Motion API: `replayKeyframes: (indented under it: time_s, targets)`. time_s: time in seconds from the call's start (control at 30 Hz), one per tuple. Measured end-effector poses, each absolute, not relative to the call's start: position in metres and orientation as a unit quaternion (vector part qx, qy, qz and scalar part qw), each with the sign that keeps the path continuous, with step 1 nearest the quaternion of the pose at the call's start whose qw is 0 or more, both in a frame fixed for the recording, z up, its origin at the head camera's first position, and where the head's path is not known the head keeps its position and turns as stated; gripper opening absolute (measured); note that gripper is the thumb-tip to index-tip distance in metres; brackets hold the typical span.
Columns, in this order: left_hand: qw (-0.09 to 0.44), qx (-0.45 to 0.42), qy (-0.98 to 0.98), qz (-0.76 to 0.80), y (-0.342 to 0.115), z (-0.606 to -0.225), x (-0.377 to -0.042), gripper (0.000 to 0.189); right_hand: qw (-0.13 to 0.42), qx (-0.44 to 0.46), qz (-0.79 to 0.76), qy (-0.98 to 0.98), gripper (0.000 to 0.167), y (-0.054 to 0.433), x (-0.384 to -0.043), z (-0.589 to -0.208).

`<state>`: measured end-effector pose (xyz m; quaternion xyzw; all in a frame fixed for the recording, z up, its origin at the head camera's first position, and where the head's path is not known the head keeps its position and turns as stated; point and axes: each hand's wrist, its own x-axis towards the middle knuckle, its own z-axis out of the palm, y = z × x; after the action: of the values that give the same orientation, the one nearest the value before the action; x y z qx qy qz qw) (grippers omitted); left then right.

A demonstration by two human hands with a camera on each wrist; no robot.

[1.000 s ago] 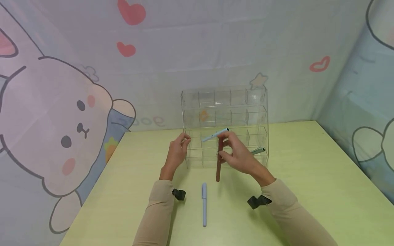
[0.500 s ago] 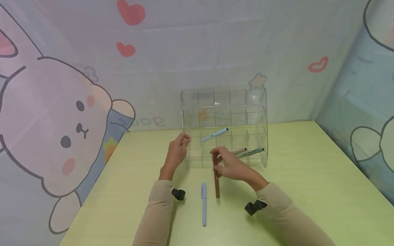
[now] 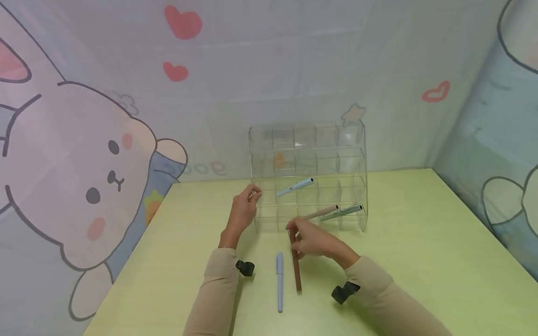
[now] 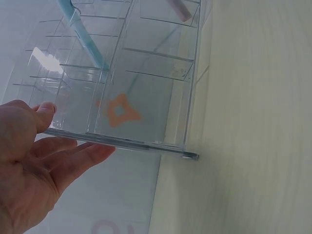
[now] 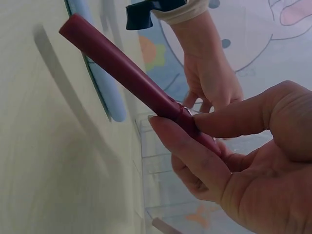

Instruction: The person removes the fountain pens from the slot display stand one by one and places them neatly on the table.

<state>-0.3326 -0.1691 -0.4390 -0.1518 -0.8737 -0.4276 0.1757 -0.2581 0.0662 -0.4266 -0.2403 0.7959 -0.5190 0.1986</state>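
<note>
Thumb and fingers of my left hand (image 3: 244,209) grip the left side panel of a clear tiered rack (image 4: 146,145). My right hand (image 3: 313,239) pinches a dark red pen (image 5: 129,73) around its middle, in front of the rack. The pen's lower end points toward me, close over the table, and its shadow shows in the right wrist view. Just left of it, a lavender-blue capped pen (image 3: 279,284) lies on the table. In the rack's lower compartments lean a light blue pen (image 3: 296,186), a pinkish-beige pen (image 3: 325,212) and a green pen (image 3: 344,212).
The rack stands at the back of the pale yellow-green table (image 3: 412,242), close to a printed cloth backdrop (image 3: 302,70). A small black camera sits on each wrist, the right one (image 3: 345,292) hanging low over the table.
My right hand has come down and toward me from the rack with the dark red pen, uncovering the pinkish-beige pen behind it. The left hand has kept its grip on the rack.
</note>
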Motion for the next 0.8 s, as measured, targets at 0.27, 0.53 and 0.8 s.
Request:
replayKeyframes:
  time_s: [0.27,0.53,0.8]
  targets:
    - [0.184,-0.153,-0.87,-0.431,-0.169,-0.438,-0.333,0.012,0.243,-0.21,-0.493,0.809,0.042,0.055,-0.252,-0.435]
    - [0.182,-0.155,-0.868,-0.435,-0.169,-0.439,-0.334,0.012,0.207,-0.243,-0.413,0.853,0.038,0.053,-0.249,-0.44]
    - [0.186,-0.15,-0.874,-0.423,-0.168,-0.439,-0.333,0.013,0.173,-0.272,-0.36,0.875,0.034,0.054,-0.249,-0.448]
